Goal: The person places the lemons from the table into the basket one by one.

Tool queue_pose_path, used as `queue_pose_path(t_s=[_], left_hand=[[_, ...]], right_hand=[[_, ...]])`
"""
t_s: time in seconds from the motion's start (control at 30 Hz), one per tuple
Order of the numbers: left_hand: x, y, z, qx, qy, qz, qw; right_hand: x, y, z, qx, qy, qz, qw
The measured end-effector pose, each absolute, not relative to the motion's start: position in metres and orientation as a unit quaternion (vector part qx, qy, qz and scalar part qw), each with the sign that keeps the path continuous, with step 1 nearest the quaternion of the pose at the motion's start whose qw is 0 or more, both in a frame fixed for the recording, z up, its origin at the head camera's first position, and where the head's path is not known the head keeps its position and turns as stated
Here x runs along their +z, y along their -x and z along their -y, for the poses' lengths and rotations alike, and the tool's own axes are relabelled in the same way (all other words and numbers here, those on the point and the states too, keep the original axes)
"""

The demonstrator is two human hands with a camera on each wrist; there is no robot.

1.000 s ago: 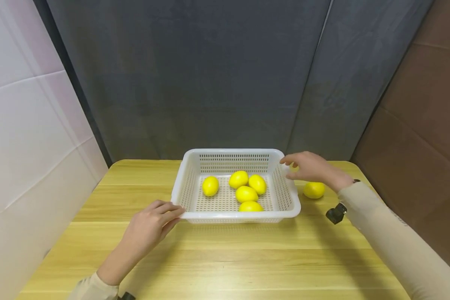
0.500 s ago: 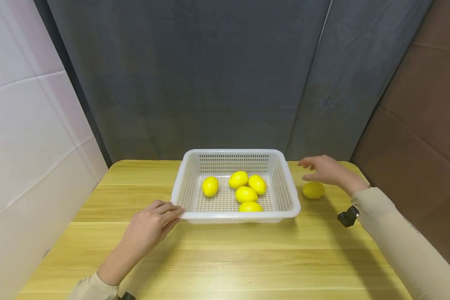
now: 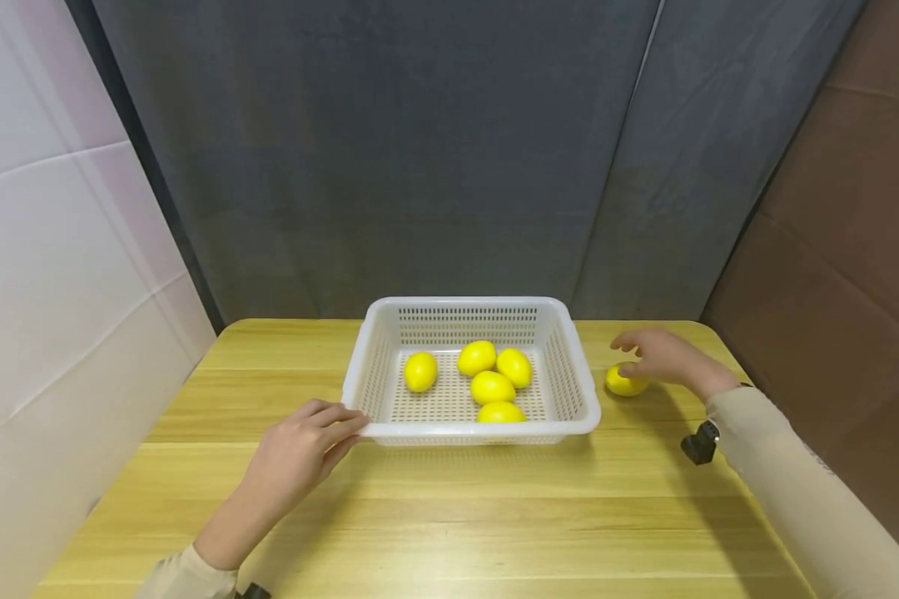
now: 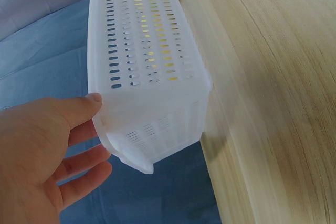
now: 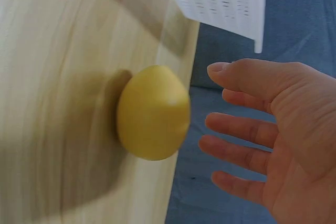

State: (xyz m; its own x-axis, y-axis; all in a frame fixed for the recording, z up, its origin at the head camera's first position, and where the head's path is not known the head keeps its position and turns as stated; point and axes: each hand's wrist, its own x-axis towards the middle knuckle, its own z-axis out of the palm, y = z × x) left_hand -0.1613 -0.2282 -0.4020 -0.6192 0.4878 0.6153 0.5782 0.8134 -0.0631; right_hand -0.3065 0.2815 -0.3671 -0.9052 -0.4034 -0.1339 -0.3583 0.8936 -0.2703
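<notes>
A white perforated plastic basket [image 3: 470, 430] stands on the wooden table with several yellow lemons [image 3: 493, 388] inside. At its near left corner, my left hand [image 3: 292, 449] holds the rim; in the left wrist view the thumb [image 4: 84, 107] lies on one side of the rim and the fingers reach behind it. Right of the basket, a single lemon [image 5: 153, 113] rests on the table. Just above and behind that lemon hovers my right hand [image 3: 667, 358], partly covering it in the head view. The right wrist view shows a gap between its spread fingers [image 5: 239, 153] and the lemon.
The wooden table [image 3: 449, 516] extends in front of the basket. Behind it hangs a dark grey curtain [image 3: 419, 166]. A white panel [image 3: 60, 216] borders the left and a brown one [image 3: 854, 233] the right. A small black camera [image 3: 700, 443] sits at the right wrist.
My right hand has moved right, away from the basket's right rim, and lowered toward the lone lemon. The left hand, the basket and the lemons look the same.
</notes>
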Motion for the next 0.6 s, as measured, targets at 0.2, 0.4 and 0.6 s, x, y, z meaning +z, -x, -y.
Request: queue_pose_path(t_s=[0.2, 0.4, 0.6], left_hand=[[-0.403, 0.161, 0.228, -0.071, 0.297, 0.897, 0.321], [-0.403, 0.162, 0.228, -0.069, 0.294, 0.899, 0.317], [-0.403, 0.162, 0.228, -0.071, 0.297, 0.897, 0.32]], right_hand=[[-0.382, 0.304, -0.283, -0.121, 0.196, -0.969, 0.091], [-0.394, 0.303, -0.287, -0.119, 0.199, -0.969, 0.086], [-0.4, 0.301, -0.287, -0.115, 0.189, -0.972, 0.085]])
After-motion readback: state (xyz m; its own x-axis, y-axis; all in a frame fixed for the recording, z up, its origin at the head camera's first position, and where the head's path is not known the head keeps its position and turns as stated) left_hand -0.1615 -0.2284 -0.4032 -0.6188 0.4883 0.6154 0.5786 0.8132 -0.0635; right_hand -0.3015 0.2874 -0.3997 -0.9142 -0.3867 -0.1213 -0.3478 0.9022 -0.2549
